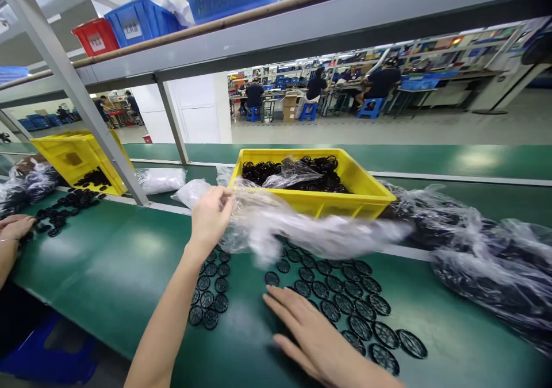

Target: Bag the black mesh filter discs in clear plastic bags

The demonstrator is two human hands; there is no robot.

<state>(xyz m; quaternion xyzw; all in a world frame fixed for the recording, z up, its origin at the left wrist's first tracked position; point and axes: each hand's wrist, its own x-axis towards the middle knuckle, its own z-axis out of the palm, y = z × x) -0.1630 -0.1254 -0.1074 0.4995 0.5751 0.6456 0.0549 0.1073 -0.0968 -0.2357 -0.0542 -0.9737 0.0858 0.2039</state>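
Observation:
My left hand (pixel 210 218) grips the gathered end of a clear plastic bag (pixel 310 233), which stretches right across the front of a yellow crate. My right hand (pixel 308 333) lies flat on the green conveyor belt (pixel 107 261), its fingertips beside a spread of black round mesh discs (pixel 345 304). A smaller group of the same discs (pixel 209 290) lies below my left wrist. Bulging plastic bags of black discs (pixel 487 250) lie on the belt to the right.
The yellow crate (pixel 310 181) holds more black discs. A co-worker's hand (pixel 15 227) lies near scattered discs at the left, by another yellow crate (pixel 80 158). Steel shelf uprights and a shelf rail (pixel 259 37) with blue and red bins stand above the belt.

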